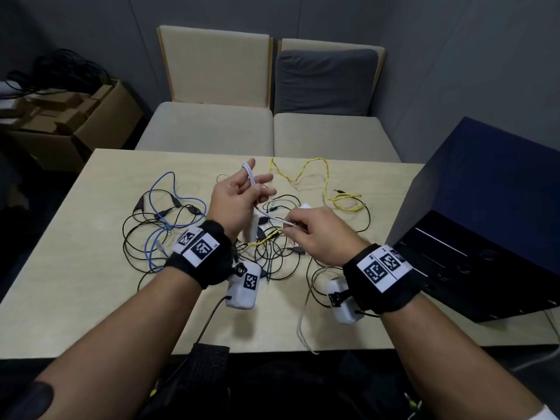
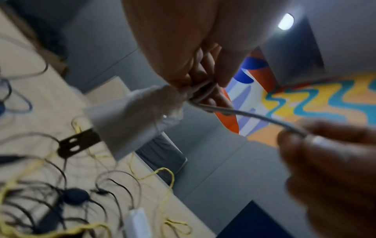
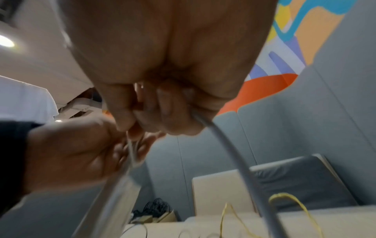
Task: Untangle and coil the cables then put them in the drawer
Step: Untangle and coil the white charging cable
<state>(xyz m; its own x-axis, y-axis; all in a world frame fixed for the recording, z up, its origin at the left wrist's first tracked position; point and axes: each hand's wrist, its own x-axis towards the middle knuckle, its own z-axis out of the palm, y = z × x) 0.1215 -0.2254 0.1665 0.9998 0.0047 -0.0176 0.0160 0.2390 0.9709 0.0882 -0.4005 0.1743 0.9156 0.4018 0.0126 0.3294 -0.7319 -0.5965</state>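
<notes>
Coiling white charger cable (image 1: 274, 218): left hand (image 1: 235, 204) holds loops, apparently finger-wound; right hand (image 1: 315, 234) pinches slack—feed taut, evenly.

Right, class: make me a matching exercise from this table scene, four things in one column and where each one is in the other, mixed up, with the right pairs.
Things
1. white cable
2. yellow cable
3. blue cable
4. cabinet

Places
A. lying on the left part of the table
B. held between the left hand and the right hand
C. standing at the table's right edge
D. lying on the far right part of the table

Pairs: 1-B, 2-D, 3-A, 4-C
</notes>
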